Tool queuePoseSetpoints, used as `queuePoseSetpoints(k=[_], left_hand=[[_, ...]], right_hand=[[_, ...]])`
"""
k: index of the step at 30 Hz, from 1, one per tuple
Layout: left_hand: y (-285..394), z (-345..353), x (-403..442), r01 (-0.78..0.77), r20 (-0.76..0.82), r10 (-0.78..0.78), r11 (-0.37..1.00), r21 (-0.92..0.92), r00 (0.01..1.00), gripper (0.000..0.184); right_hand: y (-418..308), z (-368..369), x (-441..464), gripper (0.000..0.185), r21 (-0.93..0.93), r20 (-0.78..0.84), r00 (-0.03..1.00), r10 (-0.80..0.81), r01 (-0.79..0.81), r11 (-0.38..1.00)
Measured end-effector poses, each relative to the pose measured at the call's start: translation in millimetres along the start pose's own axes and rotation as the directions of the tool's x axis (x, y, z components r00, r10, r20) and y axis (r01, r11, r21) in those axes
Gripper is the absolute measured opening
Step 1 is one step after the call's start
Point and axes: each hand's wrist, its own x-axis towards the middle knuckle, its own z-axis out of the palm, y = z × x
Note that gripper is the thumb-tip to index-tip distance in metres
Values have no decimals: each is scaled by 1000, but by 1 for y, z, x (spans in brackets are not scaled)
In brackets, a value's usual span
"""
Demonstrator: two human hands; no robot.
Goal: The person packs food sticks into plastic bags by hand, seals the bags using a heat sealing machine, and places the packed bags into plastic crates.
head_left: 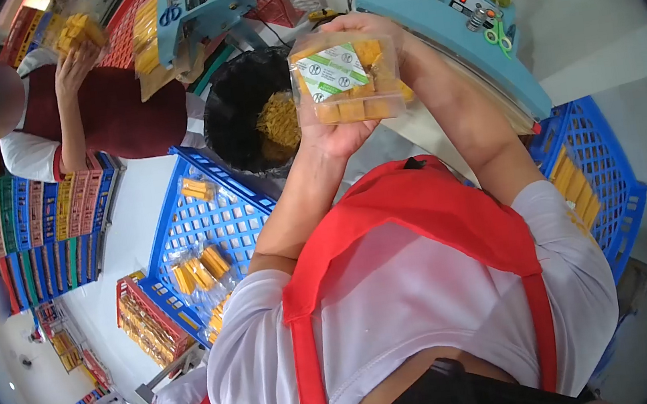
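A clear plastic packet of yellow snack pieces (384, 73), with a green and white label on its front, is held up before me. My left hand (341, 137) is wrapped under its lower edge, the fingers partly hidden behind it. At the packet's upper right edge, my right hand (366, 25) grips the plastic, its fingertips largely out of sight. Just beyond the packet stands a black-lined bin (236, 112) with yellow scraps inside. A light blue sealing machine (432, 35) is beside my right forearm.
Blue crates (160, 242) with packed yellow sticks flank me on both sides. Green-handled scissors (499, 37) rest on the machine. Another person (114, 106) in a dark red apron holds a packet near a second sealer (201, 23). Stacked coloured crates (45, 208) stand at left.
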Motion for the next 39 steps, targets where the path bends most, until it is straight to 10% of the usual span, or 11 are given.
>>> queuePoseSetpoints(k=[8,10,14,17,26,29,32,36,39], left_hand=[[-9,-16,35,189,66,-191,981,37,979,49],[-15,-14,43,166,118,-196,960,227,973,48],[-33,-3,72,19,309,-302,743,669,902,63],[-67,9,90,-277,289,-356,86,957,889,78],[-111,-51,133,-374,190,-487,-315,872,853,67],[-112,-58,125,-56,-40,-477,-186,981,878,51],[-114,-75,116,-108,41,-372,-160,981,927,33],[-119,-73,103,-530,505,-252,-651,543,826,17],[-123,-43,83,-272,228,-158,-373,887,961,19]], right_hand=[[-24,24,-73,31,-223,-399,903,-159,73,972],[-20,19,-101,45,-762,-337,516,-787,341,550],[-2,25,-193,55,-733,-184,679,-710,386,560],[24,9,-238,51,-781,-284,696,-660,231,580],[93,-50,-291,47,-756,-470,425,-774,258,601],[106,-54,-290,29,-814,-479,309,-821,192,548],[110,-49,-293,23,-884,-449,262,-854,12,468],[103,-28,-301,19,-899,-435,346,-831,-123,420],[97,-12,-313,18,-882,-404,474,-782,26,471]])
